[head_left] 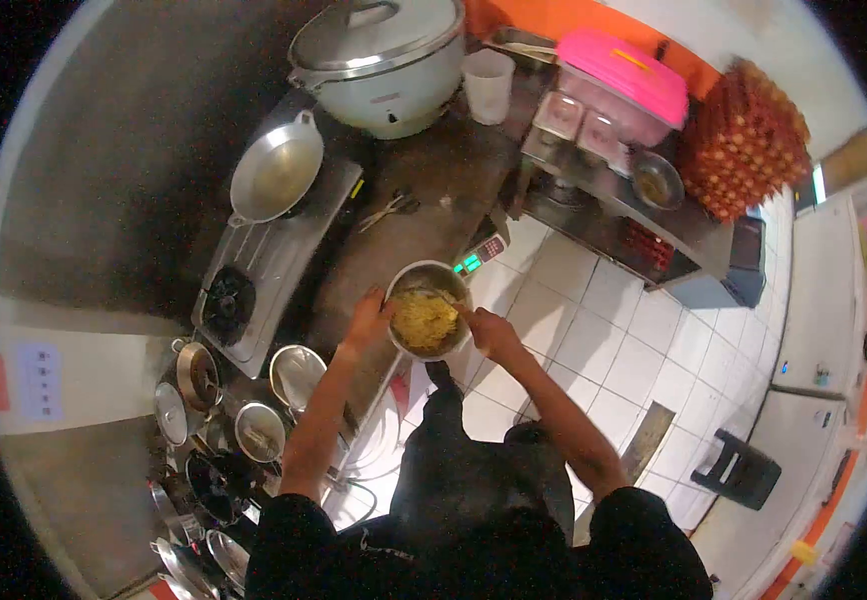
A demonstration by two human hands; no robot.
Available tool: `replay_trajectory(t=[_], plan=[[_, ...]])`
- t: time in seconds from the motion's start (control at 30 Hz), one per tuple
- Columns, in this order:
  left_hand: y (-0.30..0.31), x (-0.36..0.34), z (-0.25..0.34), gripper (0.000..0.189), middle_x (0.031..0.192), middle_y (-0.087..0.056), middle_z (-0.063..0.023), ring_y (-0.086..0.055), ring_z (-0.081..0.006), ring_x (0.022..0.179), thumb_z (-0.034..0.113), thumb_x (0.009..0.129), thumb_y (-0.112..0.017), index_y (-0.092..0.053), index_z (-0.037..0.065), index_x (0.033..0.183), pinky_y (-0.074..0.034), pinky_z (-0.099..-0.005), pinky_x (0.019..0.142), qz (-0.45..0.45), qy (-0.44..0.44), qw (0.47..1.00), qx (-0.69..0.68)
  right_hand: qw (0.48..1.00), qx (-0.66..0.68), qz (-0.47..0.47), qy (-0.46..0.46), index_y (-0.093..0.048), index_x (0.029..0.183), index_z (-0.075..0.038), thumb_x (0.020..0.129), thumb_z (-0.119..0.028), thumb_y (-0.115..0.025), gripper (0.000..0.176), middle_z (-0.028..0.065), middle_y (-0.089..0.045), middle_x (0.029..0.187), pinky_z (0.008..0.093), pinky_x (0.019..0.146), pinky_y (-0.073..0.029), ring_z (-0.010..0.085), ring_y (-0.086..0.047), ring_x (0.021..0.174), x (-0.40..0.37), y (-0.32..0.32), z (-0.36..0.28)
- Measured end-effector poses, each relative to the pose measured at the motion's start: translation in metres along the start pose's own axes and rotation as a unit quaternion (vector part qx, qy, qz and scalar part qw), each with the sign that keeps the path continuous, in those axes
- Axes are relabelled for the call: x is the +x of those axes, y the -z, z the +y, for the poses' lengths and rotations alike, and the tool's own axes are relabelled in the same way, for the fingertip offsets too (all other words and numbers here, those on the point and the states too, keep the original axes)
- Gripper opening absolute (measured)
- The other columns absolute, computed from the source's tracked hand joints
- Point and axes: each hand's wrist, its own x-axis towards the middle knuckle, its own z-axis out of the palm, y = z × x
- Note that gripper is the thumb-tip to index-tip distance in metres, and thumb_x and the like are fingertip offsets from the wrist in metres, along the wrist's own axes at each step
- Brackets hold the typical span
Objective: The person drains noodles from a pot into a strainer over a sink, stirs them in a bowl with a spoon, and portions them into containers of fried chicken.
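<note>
A round metal bowl [395,342] holds a yellow, crumbly or mashed food [426,322]. It is at the edge of the dark counter, in front of my body. My left hand [369,318] grips the bowl's left rim, with the fingers partly hidden behind it. At the right rim, my right hand [492,333] is closed around what looks like the handle of a utensil that reaches into the yellow food. The utensil's kind is hard to make out. Just beyond the bowl sits a digital scale [480,256] with a lit green display.
A gas stove [254,300] carries a two-handled pan [277,172]. Behind stand a large lidded rice cooker [384,90] and a white cup [489,90]. Tongs [389,208] lie on the counter. Pots crowd the lower left. Stacked egg trays [749,140] and a pink-lidded box [624,80] stand right.
</note>
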Motion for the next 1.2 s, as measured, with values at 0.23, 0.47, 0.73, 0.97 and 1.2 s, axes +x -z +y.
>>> replay_trajectory(t=[0.23, 0.47, 0.73, 0.97, 1.2], plan=[[-0.09, -0.05, 0.294, 0.027, 0.071, -0.058, -0.0227, -0.056, -0.0351, 0.065, 0.022, 0.093, -0.055, -0.056, -0.004, 0.085, -0.043, -0.0443, 0.062, 0.055, -0.013, 0.98, -0.193, 0.929, -0.306, -0.141, -0.153, -0.035, 0.147, -0.019, 0.085, -0.001, -0.049, 0.066, 0.0148, -0.054, 0.096, 0.0423, 0.056, -0.053, 0.0321, -0.061, 0.064, -0.236, 0.31, -0.156], [-0.224, -0.059, 0.567, 0.031, 0.065, -0.052, -0.0187, -0.05, -0.027, 0.058, 0.018, 0.091, -0.057, -0.045, -0.004, 0.072, -0.039, -0.0405, 0.056, 0.04, -0.186, 0.957, -0.22, 0.864, -0.401, 0.06, -0.3, -0.049, 0.137, -0.017, 0.081, 0.002, -0.052, 0.059, 0.0125, -0.054, 0.083, 0.0422, 0.054, -0.05, 0.029, -0.059, 0.062, -0.398, 0.512, -0.204], [-0.373, -0.049, 0.793, 0.029, 0.057, -0.044, -0.0112, -0.041, -0.0198, 0.054, 0.017, 0.092, -0.057, -0.047, -0.002, 0.071, -0.035, -0.039, 0.052, -0.124, -0.201, 0.926, -0.296, 0.826, -0.375, 0.164, -0.387, -0.044, 0.142, -0.02, 0.083, 0.002, -0.051, 0.063, 0.0113, -0.055, 0.09, 0.0406, 0.055, -0.052, 0.0276, -0.06, 0.061, -0.495, 0.658, -0.113], [-0.492, 0.01, 0.963, 0.028, 0.058, -0.048, -0.0034, -0.044, -0.0108, 0.055, 0.019, 0.091, -0.058, -0.054, -0.002, 0.073, -0.034, -0.0349, 0.05, -0.254, -0.157, 0.918, -0.26, 0.736, -0.383, 0.252, -0.497, -0.044, 0.142, -0.022, 0.086, -0.001, -0.049, 0.06, 0.0109, -0.056, 0.093, 0.0416, 0.058, -0.054, 0.0295, -0.064, 0.066, -0.539, 0.828, -0.055], [-0.631, 0.04, 1.148, 0.027, 0.052, -0.043, -0.0039, -0.041, -0.0084, 0.052, 0.013, 0.091, -0.054, -0.047, -0.002, 0.069, -0.032, -0.0351, 0.047, -0.353, -0.24, 0.853, -0.3, 0.741, -0.128, 0.41, -0.517, -0.056, 0.132, -0.013, 0.093, -0.011, -0.048, 0.04, 0.0195, -0.062, 0.07, 0.0418, 0.068, -0.051, 0.0371, -0.062, 0.07, -0.632, 0.98, 0.103]])
